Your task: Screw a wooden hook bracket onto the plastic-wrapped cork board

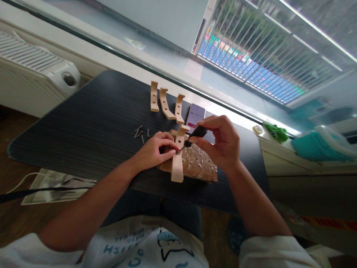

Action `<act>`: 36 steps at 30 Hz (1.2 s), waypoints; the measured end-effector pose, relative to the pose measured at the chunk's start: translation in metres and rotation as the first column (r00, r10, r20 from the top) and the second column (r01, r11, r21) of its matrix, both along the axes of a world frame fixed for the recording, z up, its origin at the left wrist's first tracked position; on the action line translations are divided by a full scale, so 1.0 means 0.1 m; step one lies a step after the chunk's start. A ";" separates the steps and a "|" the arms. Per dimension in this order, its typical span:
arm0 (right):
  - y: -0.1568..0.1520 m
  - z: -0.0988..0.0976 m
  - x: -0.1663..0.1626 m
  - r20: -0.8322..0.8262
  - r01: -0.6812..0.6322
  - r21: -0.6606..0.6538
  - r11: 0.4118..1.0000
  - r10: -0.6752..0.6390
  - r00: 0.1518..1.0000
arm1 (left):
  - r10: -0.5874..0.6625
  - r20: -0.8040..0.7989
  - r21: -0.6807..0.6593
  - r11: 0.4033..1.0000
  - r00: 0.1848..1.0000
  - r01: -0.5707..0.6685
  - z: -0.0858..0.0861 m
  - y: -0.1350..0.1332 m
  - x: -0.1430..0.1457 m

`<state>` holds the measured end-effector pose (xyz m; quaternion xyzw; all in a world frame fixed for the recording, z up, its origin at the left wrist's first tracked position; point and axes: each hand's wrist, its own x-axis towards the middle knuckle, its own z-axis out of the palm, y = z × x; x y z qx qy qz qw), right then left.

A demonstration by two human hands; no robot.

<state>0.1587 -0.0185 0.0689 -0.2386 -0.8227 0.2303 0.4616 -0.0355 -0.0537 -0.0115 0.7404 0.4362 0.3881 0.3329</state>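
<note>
Right hand (pixel 224 143) clamped on a black-handled screwdriver (pixel 198 133), left hand (pixel 154 150) right up against it, fingertips gathered by the tool's tip: the two hands work close together, but not joined. Whether those left fingers pinch a screw or simply rest against the wood, I cannot tell; it's too small to make out.

Below them spreads the dark tabletop (pixel 83 123), broad and round-cornered, with a white radiator (pixel 33 70) off beyond its left end. Near the table's front edge sits a brown package (pixel 199 162) in shiny bubbly wrapping, and lying across it, the piece getting all the attention: a pale wooden hook (pixel 177 169), curled end pointing away, one hole in plain view. Down comes the screwdriver at a slant, handle up to the right, tip at the hook's middle!

Further back, three more wooden hooks (pixel 154 98) lie close together in a row, toward the window side. Just beside them, a phone (pixel 196 113), screen lit, partly behind the right hand. And smallest of all, loose screws (pixel 138 132) scattered left of the package, beyond the left hand.
</note>
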 end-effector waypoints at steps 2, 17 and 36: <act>0.00 0.00 -0.01 -0.003 -0.012 -0.016 1.000 0.012 1.000 | 0.003 0.004 0.000 1.000 1.000 -0.003 -0.01 0.00 0.00; -0.02 0.01 -0.04 0.023 -0.004 0.115 0.993 0.002 1.000 | -0.005 0.006 -0.022 1.000 1.000 0.005 0.00 0.01 0.00; -0.09 0.05 0.12 0.077 -0.144 -0.122 0.982 0.154 0.985 | -0.014 -0.002 -0.040 0.999 1.000 0.013 0.02 0.01 -0.01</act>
